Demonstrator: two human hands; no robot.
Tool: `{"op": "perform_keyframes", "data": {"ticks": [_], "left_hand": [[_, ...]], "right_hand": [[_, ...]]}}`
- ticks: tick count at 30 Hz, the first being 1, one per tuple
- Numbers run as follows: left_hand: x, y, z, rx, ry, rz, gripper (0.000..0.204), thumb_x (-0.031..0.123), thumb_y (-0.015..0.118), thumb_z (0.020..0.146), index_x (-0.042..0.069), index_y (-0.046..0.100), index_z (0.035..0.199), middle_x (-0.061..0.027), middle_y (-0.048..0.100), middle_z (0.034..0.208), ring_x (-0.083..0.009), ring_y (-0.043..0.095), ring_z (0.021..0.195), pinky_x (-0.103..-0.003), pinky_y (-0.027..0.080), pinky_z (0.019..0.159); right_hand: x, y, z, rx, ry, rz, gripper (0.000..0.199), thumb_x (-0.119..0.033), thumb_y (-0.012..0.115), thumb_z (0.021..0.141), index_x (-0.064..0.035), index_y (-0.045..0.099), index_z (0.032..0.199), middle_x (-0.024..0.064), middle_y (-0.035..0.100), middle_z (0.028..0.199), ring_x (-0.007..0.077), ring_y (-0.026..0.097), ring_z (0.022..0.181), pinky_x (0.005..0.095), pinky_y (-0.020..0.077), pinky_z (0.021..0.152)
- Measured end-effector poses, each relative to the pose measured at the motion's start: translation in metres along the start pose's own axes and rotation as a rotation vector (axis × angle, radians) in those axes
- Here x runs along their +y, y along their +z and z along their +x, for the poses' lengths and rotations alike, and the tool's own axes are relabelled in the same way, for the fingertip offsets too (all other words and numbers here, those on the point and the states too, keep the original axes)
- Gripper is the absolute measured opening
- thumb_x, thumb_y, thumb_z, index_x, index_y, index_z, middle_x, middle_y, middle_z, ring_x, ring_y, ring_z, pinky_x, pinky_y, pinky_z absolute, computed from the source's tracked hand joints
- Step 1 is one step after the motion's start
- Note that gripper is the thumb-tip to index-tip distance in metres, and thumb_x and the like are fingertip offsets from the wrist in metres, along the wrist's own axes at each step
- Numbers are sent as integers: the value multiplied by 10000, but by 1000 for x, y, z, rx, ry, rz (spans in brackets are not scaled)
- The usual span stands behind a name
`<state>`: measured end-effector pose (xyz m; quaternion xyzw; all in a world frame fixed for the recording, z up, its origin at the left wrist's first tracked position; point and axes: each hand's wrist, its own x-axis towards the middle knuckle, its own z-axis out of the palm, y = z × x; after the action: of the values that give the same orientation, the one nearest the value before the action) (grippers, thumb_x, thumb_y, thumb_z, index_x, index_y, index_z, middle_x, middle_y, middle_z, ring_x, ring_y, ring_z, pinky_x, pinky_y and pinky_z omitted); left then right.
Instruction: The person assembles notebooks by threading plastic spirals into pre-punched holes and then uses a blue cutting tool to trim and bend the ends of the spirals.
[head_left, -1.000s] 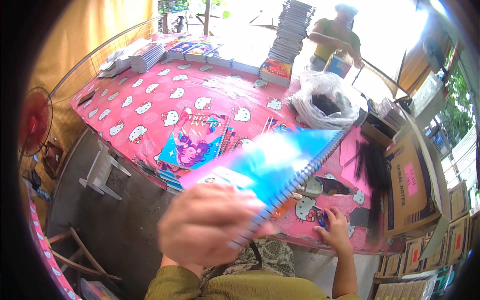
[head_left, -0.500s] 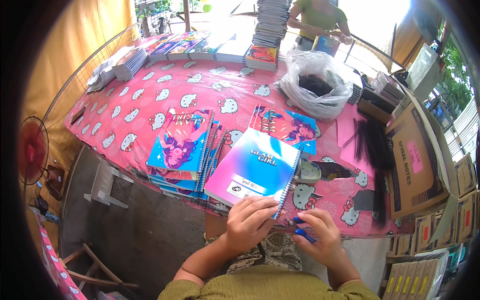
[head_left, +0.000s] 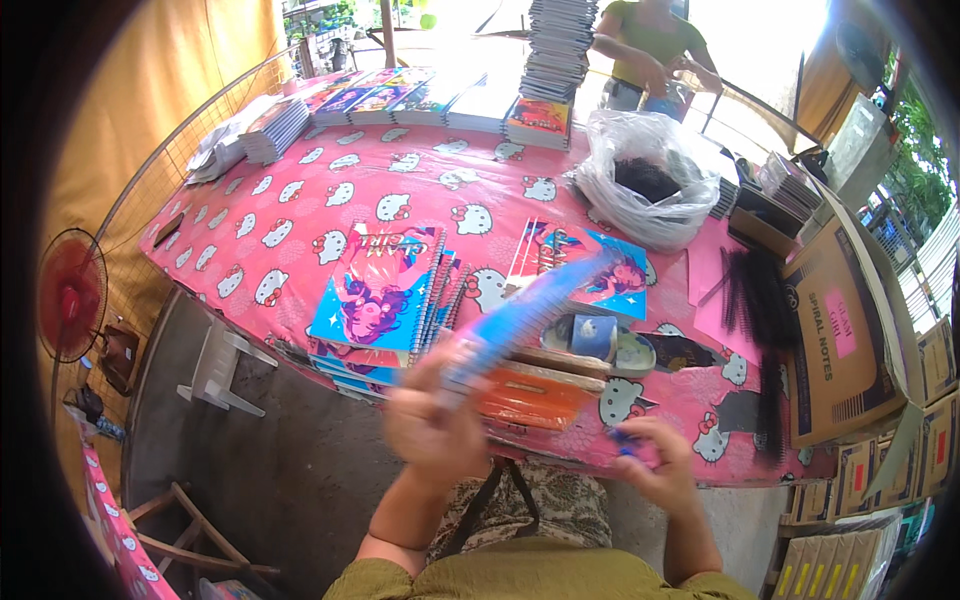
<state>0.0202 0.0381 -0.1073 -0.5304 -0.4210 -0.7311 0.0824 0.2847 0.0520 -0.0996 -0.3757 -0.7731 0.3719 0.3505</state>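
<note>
Pink patterned tablecloth (head_left: 330, 200) under stacked notebooks (head_left: 375, 300)

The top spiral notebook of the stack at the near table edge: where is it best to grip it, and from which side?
Probably grip the blue-and-pink spiral notebook at its lower left corner, coming from the near table edge. It lies flat on top of the stack; its wire spine runs along the right side, next to other spines, so the left and near edges look freer for fingers.

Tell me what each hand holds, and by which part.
Left hand grips the blue spiral notebook by its lower end. Right hand pinches a small blue thing, too blurred to identify.
</note>
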Motion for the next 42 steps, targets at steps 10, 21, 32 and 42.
{"op": "perform_keyframes", "data": {"ticks": [10,21,32,42], "left_hand": [[-138,-131,20,412,-481,629,258,69,690,869,31,450,780,-167,655,1024,-172,594,877,-319,462,821],[-45,-69,46,106,-411,304,203,108,678,867,55,581,1037,-125,559,1245,-231,486,1212,-406,334,1061],[-5,20,44,-243,-468,-17,358,81,680,856,45,569,1194,-138,581,1208,-239,573,1083,-358,451,915],[12,20,43,-440,-330,73,420,-7,643,865,-40,506,1260,-121,580,1195,-171,538,1124,-306,420,969]], "right_hand": [[88,-46,22,211,14,-586,432,-236,755,746,-21,629,1100,192,560,1228,355,549,1104,459,376,1004],[156,-15,188,258,509,124,590,-374,789,763,78,567,1072,236,633,1055,289,642,948,388,499,798],[37,-20,90,560,-113,248,369,-35,667,855,8,474,1166,115,640,1032,190,617,924,313,500,809],[83,29,42,406,-124,144,205,21,617,836,18,611,1041,145,613,1042,281,568,980,388,427,897]]}}
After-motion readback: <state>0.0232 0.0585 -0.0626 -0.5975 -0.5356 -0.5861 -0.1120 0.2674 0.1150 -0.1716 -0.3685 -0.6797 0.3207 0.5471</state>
